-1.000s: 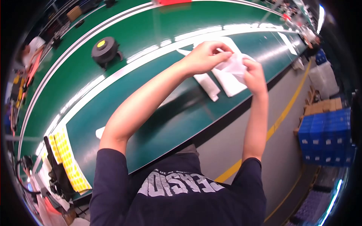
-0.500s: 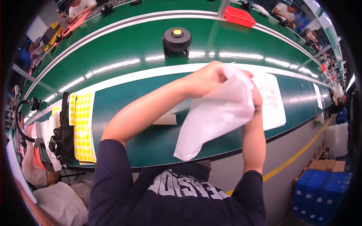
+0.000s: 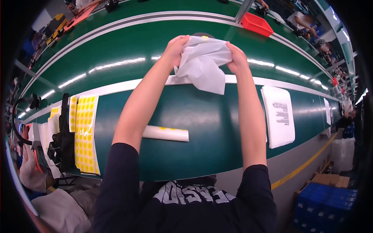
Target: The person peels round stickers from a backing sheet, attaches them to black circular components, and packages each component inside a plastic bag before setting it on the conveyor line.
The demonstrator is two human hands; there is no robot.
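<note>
A white, thin plastic bag (image 3: 204, 64) is stretched out between my two hands over the far side of the bench. My left hand (image 3: 177, 50) grips its upper left edge, fingers closed. My right hand (image 3: 237, 59) pinches its upper right corner. The lower part of the bag hangs loose and crumpled. Just behind its top edge shows a sliver of a round black device (image 3: 202, 35) with a yellow sticker; the bag hides most of it. Between my forearms lies a white roll (image 3: 167, 134) with yellow labels on it.
A stack of white printed bags (image 3: 280, 120) lies on the right of the green bench (image 3: 217, 151). To the left are yellow label sheets (image 3: 86, 136) and a black strap-like item (image 3: 63, 136). A red bin (image 3: 257, 24) stands at the back. Other people work beyond.
My hands have moved forward and apart, carrying the bag to the black device and spreading its top edge. The white roll and the printed stack are now less covered.
</note>
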